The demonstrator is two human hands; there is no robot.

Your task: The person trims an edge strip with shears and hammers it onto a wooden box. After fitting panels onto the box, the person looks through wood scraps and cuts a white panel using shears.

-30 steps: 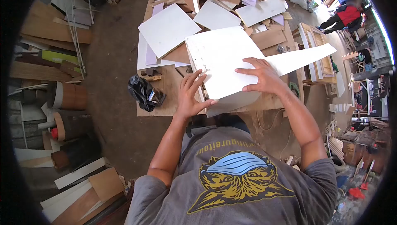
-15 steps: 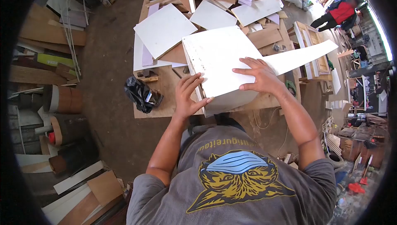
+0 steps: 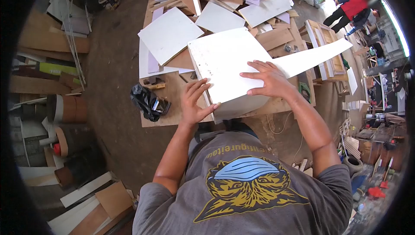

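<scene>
A white box-like piece made of panels (image 3: 227,58) stands on the wooden worktable in front of me. My left hand (image 3: 194,102) rests against its left near edge, fingers stretched upward and thumb apart along the near corner. On the top panel lies my right hand (image 3: 272,80), fingers spread near the right side. A long tapering white board (image 3: 317,58) sticks out to the right from beneath or beside the box; their contact is hidden behind my right hand. Small dark specks mark the top panel near its left edge.
Loose white panels (image 3: 171,34) and wood offcuts (image 3: 270,38) are piled across the table's far side. A black plastic bag (image 3: 147,103) sits at the left near corner (image 3: 151,122). Rolls (image 3: 71,109) and boards line the left floor. A person in red (image 3: 352,8) stands far right.
Both hands keep nearly the same places on the white box. The view shifts slightly. The person in the background has changed posture.
</scene>
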